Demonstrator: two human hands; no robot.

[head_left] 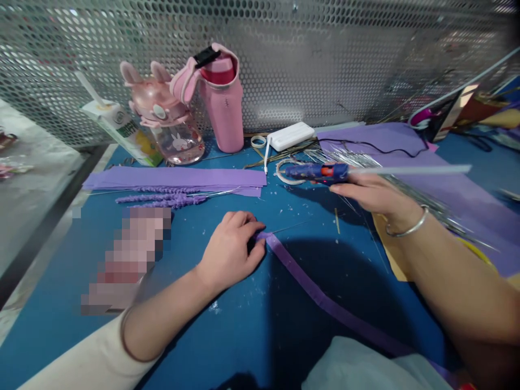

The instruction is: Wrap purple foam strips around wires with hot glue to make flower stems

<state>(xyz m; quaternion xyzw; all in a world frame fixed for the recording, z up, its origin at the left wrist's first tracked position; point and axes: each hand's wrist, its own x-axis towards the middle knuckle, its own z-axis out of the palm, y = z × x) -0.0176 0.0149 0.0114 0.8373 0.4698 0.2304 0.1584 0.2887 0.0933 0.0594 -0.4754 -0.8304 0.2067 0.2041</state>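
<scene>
My left hand [233, 246] rests on the blue table [227, 336], fingers curled and pinching the upper end of a long purple foam strip [317, 295] that runs diagonally toward the lower right. A thin wire [286, 227] sticks out by the pinched end. My right hand [371, 194], a silver bangle on its wrist, grips a blue hot glue gun [314, 172] lying sideways, nozzle to the left; a clear glue stick [410, 170] pokes out of its back to the right.
Purple foam sheets [174, 177] and finished lavender-like stems [162, 200] lie at left. Behind stand a pink rabbit bottle [170, 127], a pink flask [223, 103], a juice carton [122, 132] and a white power bank [291, 135]. Wires [406, 187] and purple sheet [447, 189] fill the right. A perforated metal wall [325, 59] closes the back.
</scene>
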